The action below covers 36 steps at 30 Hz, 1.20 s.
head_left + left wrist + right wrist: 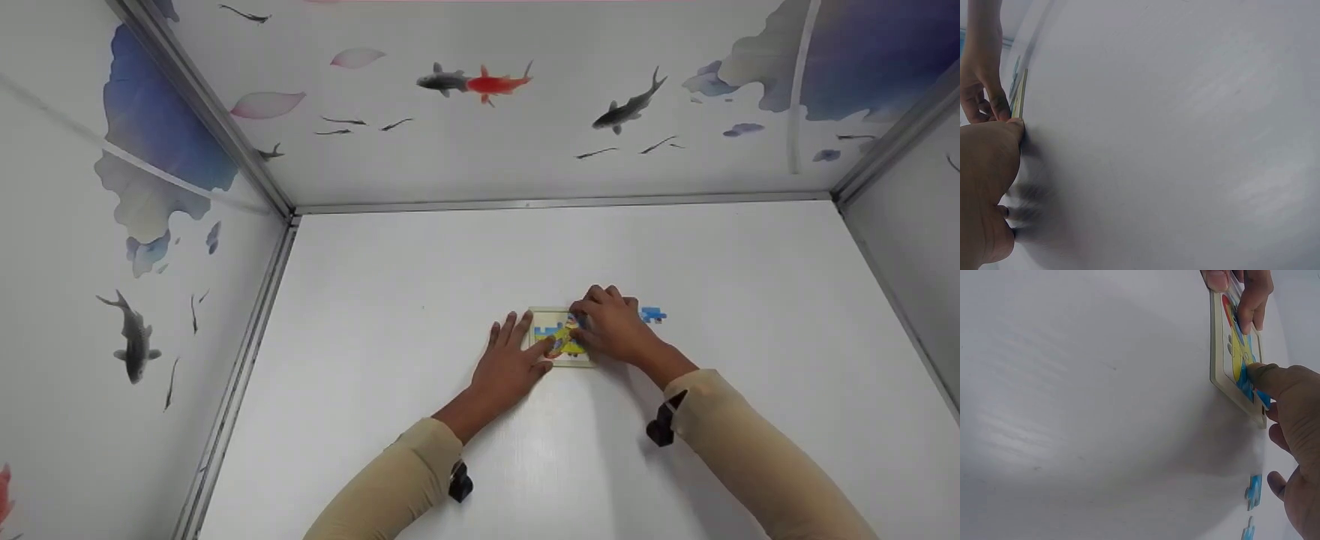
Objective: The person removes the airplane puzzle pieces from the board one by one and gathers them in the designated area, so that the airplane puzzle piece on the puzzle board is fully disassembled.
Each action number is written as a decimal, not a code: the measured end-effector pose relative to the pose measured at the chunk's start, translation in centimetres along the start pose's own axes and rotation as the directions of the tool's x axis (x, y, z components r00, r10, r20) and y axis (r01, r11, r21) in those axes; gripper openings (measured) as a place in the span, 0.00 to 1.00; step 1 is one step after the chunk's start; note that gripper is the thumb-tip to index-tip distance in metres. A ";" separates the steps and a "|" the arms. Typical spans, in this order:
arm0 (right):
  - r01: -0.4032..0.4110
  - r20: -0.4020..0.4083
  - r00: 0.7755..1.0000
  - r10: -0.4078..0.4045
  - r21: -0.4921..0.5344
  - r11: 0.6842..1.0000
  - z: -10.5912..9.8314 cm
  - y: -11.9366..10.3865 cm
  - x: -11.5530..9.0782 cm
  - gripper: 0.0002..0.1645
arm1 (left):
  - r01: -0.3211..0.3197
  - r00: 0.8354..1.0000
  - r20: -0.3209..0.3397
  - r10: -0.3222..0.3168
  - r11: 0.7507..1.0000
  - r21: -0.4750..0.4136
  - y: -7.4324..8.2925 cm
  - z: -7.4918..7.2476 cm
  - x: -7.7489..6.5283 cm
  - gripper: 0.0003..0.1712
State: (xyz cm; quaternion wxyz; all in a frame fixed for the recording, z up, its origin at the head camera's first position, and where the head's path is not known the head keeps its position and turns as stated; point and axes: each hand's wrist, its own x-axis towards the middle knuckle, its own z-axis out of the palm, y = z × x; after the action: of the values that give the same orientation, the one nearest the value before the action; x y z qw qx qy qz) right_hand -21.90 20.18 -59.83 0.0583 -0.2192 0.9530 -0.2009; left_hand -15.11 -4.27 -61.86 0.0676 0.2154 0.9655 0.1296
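A jigsaw puzzle in a pale wooden tray (pixel 555 364) lies on the table, with yellow, blue and red pieces inside it. My left hand (pixel 508 365) is at the tray's left side. Its thumb rests at the near rim and its straight index finger presses on the yellow pieces (pixel 1237 363). From the right, my right hand (pixel 616 327) reaches over the tray. In the right wrist view its thumb and a finger pinch a blue puzzle piece (pixel 1264 399) at the tray's edge. The right fingers hide much of that piece.
Loose blue puzzle pieces (pixel 652 314) lie on the white table (pixel 375 300) just right of the tray. White panels printed with fish and a metal rail (pixel 525 205) close off the back and sides.
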 end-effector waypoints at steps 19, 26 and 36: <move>0.098 -0.027 0.994 -0.105 -0.199 0.975 0.0 -1.1 0.2 0.18 | 0.036 0.999 0.021 -0.037 0.998 0.049 0.1 0.3 0.3 0.31; 0.147 -0.046 0.986 -0.159 -0.194 0.970 0.5 -0.7 0.1 0.15 | 0.036 0.999 0.031 -0.038 0.998 0.042 0.1 0.3 0.2 0.31; 0.182 -0.050 0.980 -0.193 -0.175 0.968 0.8 -0.4 0.2 0.14 | 0.024 0.999 0.027 -0.024 1.000 0.005 0.0 0.1 0.2 0.32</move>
State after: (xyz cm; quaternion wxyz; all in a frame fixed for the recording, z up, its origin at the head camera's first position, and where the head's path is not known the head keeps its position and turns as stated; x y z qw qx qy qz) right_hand -21.75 19.53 -60.39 -0.0118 -0.3056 0.9430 -0.1308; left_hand -15.25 -4.15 -61.95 0.0818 0.2056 0.9674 0.1235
